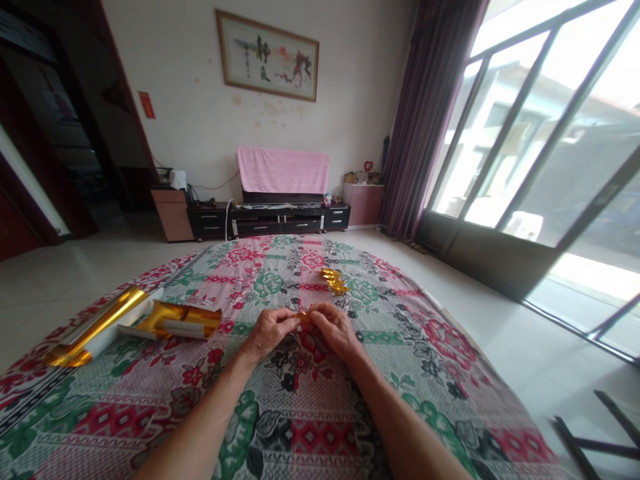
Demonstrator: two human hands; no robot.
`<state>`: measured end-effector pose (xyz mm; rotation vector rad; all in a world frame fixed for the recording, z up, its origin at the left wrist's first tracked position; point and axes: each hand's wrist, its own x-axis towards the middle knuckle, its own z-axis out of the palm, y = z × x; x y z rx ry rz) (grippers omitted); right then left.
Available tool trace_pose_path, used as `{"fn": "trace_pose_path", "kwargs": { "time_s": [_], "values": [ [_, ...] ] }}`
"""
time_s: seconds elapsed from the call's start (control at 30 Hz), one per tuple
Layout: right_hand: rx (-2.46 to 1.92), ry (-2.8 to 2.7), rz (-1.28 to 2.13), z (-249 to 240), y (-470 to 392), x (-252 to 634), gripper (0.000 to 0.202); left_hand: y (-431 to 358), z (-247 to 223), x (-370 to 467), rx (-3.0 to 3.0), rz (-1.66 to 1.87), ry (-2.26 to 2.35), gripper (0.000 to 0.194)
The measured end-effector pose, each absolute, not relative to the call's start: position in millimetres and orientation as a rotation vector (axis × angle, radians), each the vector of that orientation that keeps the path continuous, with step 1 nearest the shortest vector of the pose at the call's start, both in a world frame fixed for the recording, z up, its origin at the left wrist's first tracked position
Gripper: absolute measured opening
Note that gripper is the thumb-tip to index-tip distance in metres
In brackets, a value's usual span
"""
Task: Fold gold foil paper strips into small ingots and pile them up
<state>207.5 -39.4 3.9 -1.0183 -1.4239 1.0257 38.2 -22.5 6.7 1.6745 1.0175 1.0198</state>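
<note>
Between my two hands is a small piece of gold foil paper (304,318), mostly covered by fingers. My left hand (273,331) pinches its left end, with thumb and fingers pressed together. On the other end my right hand (334,328) is closed in a similar pinch. Just beyond my hands, several folded gold foil pieces (335,283) lie in a short row on the patterned cloth (270,285). To the left rest curled gold foil sheets (173,321) with white undersides, beside a longer rolled gold sheet (107,323).
The flowered cloth spreads over the round table under my arms. Past it stand a low black TV cabinet (277,221) and a screen covered by a pink towel (284,171). Glass sliding doors (525,133) are on the right, with dark bars of a stool or frame (595,443) at lower right.
</note>
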Motion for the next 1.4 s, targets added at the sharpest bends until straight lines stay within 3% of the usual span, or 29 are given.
{"fn": "trace_pose_path", "kwargs": {
  "time_s": [0.93, 1.2, 1.4],
  "values": [
    [-1.016, -1.531, 1.010, -1.4, -39.1, 205.6, 0.013, -21.2, 8.1, 35.8, 1.406, 1.088, 0.978, 0.025],
    [-0.986, -1.538, 1.037, -2.1, -37.9, 207.0, 0.020, -25.6, 13.9, 39.3, 1.265, 1.097, 0.864, 0.049],
    [-0.983, -1.503, 1.051, -6.0, -35.8, 206.4, 0.020, -21.8, 7.7, 38.2, 1.312, 1.100, 0.885, 0.028]
  ]
}}
